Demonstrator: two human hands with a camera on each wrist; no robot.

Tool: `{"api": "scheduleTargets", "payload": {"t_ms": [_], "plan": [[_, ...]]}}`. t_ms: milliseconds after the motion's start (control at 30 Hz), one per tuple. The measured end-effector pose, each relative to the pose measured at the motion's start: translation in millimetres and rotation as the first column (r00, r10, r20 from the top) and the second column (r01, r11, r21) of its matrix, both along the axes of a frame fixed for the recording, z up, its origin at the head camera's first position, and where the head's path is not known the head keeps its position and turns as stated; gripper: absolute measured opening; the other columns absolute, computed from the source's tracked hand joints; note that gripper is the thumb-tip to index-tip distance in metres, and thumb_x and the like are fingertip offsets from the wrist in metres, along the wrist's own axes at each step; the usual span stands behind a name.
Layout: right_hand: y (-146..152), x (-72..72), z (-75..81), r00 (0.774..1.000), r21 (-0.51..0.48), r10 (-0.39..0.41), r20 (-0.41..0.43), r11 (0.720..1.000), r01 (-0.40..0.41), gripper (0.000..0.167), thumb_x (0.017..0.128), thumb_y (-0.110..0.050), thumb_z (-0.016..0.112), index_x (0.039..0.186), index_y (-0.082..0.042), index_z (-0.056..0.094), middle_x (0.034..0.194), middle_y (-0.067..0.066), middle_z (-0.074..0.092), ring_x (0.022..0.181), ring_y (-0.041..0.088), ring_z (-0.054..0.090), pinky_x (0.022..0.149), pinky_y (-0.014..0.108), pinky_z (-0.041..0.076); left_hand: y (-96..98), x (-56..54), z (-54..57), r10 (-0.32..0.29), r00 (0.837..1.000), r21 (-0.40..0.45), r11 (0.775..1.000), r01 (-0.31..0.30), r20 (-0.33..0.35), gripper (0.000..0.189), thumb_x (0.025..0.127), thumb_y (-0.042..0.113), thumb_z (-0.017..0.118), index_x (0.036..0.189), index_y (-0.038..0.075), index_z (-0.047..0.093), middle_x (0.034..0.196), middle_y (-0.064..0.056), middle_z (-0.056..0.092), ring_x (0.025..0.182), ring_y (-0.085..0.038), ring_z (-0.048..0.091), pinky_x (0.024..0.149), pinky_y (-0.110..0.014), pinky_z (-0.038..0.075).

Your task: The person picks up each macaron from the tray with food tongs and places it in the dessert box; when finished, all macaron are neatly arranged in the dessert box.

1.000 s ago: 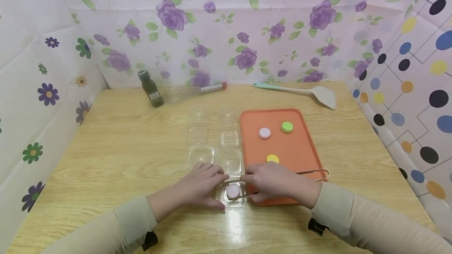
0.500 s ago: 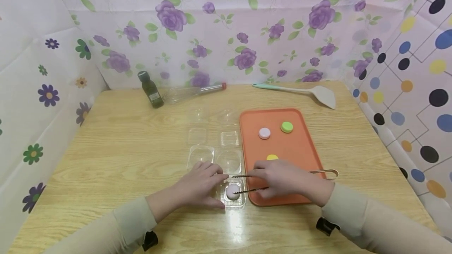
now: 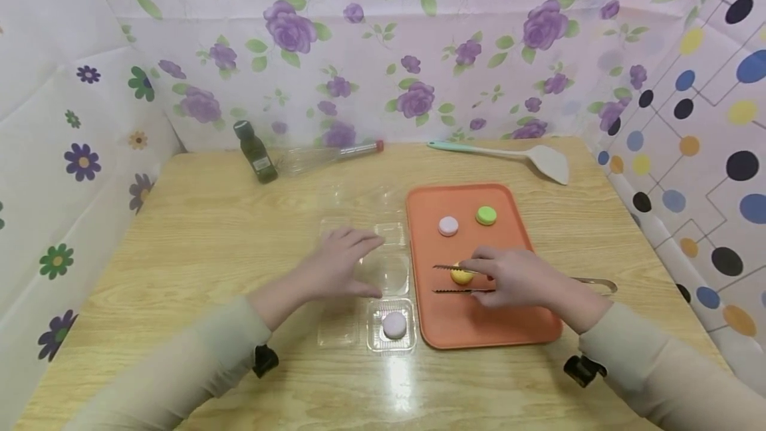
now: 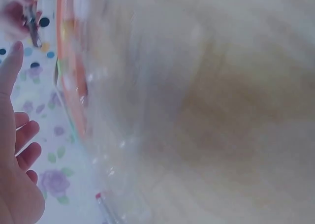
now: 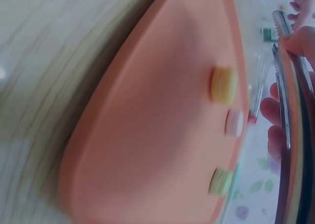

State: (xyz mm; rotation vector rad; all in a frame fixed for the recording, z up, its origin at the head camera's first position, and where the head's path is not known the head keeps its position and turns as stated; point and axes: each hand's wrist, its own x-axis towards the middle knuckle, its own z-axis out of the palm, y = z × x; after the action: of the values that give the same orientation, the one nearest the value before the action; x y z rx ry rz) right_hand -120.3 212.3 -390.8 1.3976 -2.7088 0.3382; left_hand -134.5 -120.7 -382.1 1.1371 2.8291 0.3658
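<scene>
My right hand holds metal tongs over the orange tray. In the head view the tongs' spread, toothed arms lie on either side of the yellow macaron; whether they touch it I cannot tell. A pink macaron and a green macaron lie farther back on the tray. My left hand hovers above the clear plastic boxes with fingers extended, holding nothing. One clear box at the front contains a pale lilac macaron.
More clear plastic boxes stand in rows left of the tray. Along the back lie a dark bottle, a whisk and a spatula. Patterned cloth walls enclose the table's back and sides.
The tongs have left the lilac macaron in the front box and moved right to the yellow one on the tray. My left hand has lifted away from that box, moving farther back.
</scene>
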Motion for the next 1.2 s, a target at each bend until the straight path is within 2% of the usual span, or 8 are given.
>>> {"api": "scheduleTargets", "payload": {"t_ms": [233, 433, 600, 800, 900, 1200], "plan": [[19.1, -5.8, -5.5, 0.999, 0.022, -0.054, -0.002, 0.998, 0.054, 0.039, 0.074, -0.026, 0.073, 0.109, -0.01, 0.068, 0.095, 0.0, 0.059, 0.055, 0.001, 0.04, 0.047, 0.018, 0.036, 0.6, -23.3, 3.1, 0.081, 0.996, 0.001, 0.997, -0.081, 0.029, 0.089, 0.072, 0.055, 0.072, 0.141, 0.009, 0.04, 0.141, -0.008, 0.043, 0.128, -0.031, 0.035, 0.106, -0.054, 0.022], [31.1, -9.4, -10.0, 0.997, 0.025, -0.079, -0.015, 0.997, 0.079, 0.037, 0.073, -0.025, 0.075, 0.106, -0.008, 0.069, 0.093, 0.001, 0.059, 0.058, 0.002, 0.042, 0.048, 0.02, 0.038, 1.7, -42.7, -2.8, 0.15, 0.986, -0.012, 0.989, -0.15, 0.073, 0.084, 0.078, 0.052, 0.069, 0.142, 0.009, 0.038, 0.144, -0.01, 0.04, 0.131, -0.034, 0.032, 0.108, -0.055, 0.019], [39.5, -11.3, -15.0, 0.992, 0.053, -0.125, 0.014, 0.991, 0.124, 0.036, 0.075, -0.029, 0.074, 0.105, -0.011, 0.069, 0.09, -0.002, 0.057, 0.058, 0.002, 0.041, 0.05, 0.021, 0.039, 3.6, -56.1, -8.4, 0.167, 0.983, -0.032, 0.986, -0.165, 0.071, 0.081, 0.081, 0.053, 0.065, 0.143, 0.009, 0.037, 0.144, -0.011, 0.039, 0.131, -0.034, 0.031, 0.108, -0.055, 0.02], [45.1, -14.4, -22.9, 0.991, 0.08, -0.132, 0.011, 0.988, 0.131, 0.038, 0.074, -0.032, 0.074, 0.106, -0.013, 0.069, 0.088, -0.003, 0.056, 0.056, 0.001, 0.039, 0.048, 0.02, 0.038, 5.5, -66.8, -13.3, 0.183, 0.977, -0.013, 0.983, -0.183, 0.108, 0.076, 0.083, 0.047, 0.066, 0.143, 0.009, 0.037, 0.145, -0.012, 0.037, 0.133, -0.036, 0.028, 0.109, -0.056, 0.015], [44.4, -15.3, -26.5, 0.991, 0.091, -0.135, 0.014, 0.987, 0.133, 0.039, 0.074, -0.034, 0.075, 0.106, -0.013, 0.069, 0.089, -0.003, 0.056, 0.056, 0.002, 0.04, 0.048, 0.021, 0.038, 6.0, -71.0, -15.9, 0.182, 0.978, -0.026, 0.983, -0.18, 0.106, 0.075, 0.084, 0.048, 0.064, 0.143, 0.011, 0.037, 0.146, -0.012, 0.036, 0.133, -0.036, 0.028, 0.109, -0.056, 0.015], [36.0, -16.2, -32.7, 0.992, 0.133, -0.121, 0.024, 0.984, 0.116, 0.033, 0.075, -0.031, 0.074, 0.105, -0.016, 0.068, 0.09, -0.005, 0.055, 0.068, 0.007, 0.051, 0.055, 0.025, 0.047, 10.3, -81.1, -19.9, 0.182, 0.978, -0.045, 0.983, -0.179, 0.099, 0.078, 0.081, 0.054, 0.064, 0.143, 0.014, 0.039, 0.145, -0.01, 0.038, 0.132, -0.036, 0.028, 0.108, -0.058, 0.016]]}}
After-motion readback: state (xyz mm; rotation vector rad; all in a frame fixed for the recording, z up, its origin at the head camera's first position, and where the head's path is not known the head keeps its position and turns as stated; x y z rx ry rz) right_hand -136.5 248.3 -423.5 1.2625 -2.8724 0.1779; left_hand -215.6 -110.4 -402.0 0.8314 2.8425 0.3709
